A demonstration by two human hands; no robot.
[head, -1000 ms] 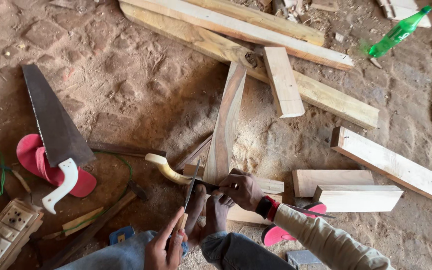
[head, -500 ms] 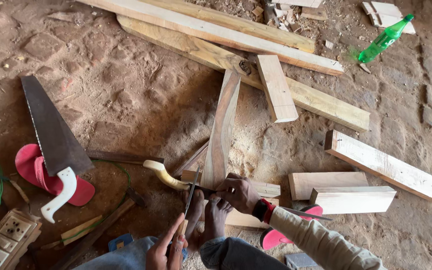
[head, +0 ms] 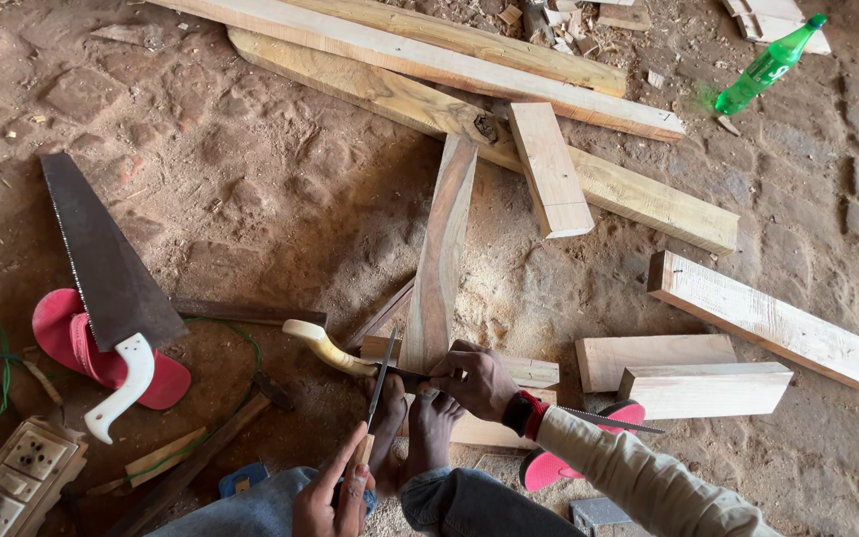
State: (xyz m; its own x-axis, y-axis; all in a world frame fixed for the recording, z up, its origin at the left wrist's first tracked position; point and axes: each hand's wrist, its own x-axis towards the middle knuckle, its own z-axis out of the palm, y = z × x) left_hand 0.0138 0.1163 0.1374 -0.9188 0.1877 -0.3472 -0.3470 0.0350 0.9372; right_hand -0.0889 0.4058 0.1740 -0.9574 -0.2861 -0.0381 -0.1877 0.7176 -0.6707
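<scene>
Beige long sleeve (head: 638,472), red cuff (head: 527,415), blue jeans (head: 241,512), bare feet (head: 410,428)

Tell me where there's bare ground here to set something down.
The widest free patch is the dirt between the handsaw and the upright plank, below the long boards. Another lies right of the boards, under the green bottle. It is crowded around both hands, the offcut blocks and the sandal.

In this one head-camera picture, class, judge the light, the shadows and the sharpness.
Head view: soft, even daylight; the handsaw and planks cast only faint shadows; no glare; sharp across the floor; left hand at the bottom edge slightly soft.
</scene>
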